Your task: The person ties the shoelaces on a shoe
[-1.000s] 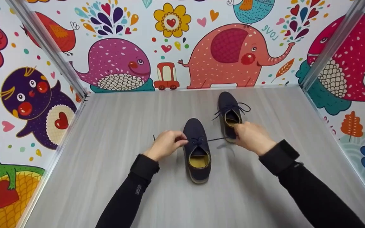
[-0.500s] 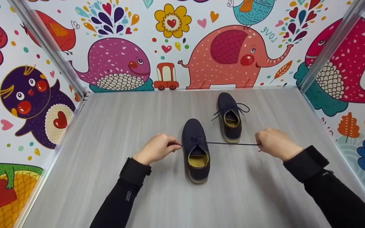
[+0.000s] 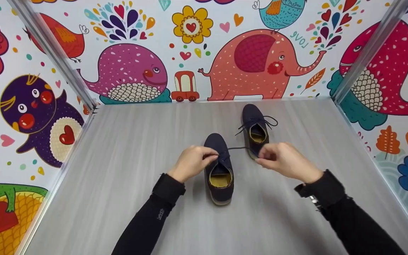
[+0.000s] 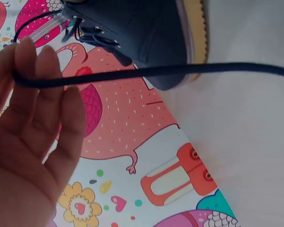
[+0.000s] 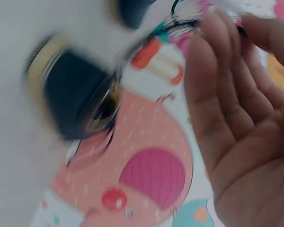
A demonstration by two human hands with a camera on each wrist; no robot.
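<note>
A dark navy lace-up shoe [image 3: 221, 195] with a yellow lining stands on the floor, toe away from me. My left hand [image 3: 193, 162] is over its left side, fingertips at the lacing, pinching a shoelace [image 4: 146, 73]. In the left wrist view this dark lace loops at the fingertips and runs off to the right. To the right of that shoe, my right hand [image 3: 289, 162] pinches the other lace between thumb and fingers. That lace [image 3: 238, 148] bows slackly across to the shoe. Blur softens the right wrist view, where the lace reaches the fingertips [image 5: 210, 33].
A matching shoe [image 3: 252, 112], its laces tied in a bow, stands farther back on the right, partly overlapped by my right hand. The grey wood-grain floor [image 3: 119, 141] ends at printed cartoon panels [image 3: 190, 42] behind and on both sides, with metal corner posts [image 3: 58, 56].
The right hand first drew its lace out taut to the right, then came back left, and the lace slackened. The left hand moved slightly left, then right over the shoe.
</note>
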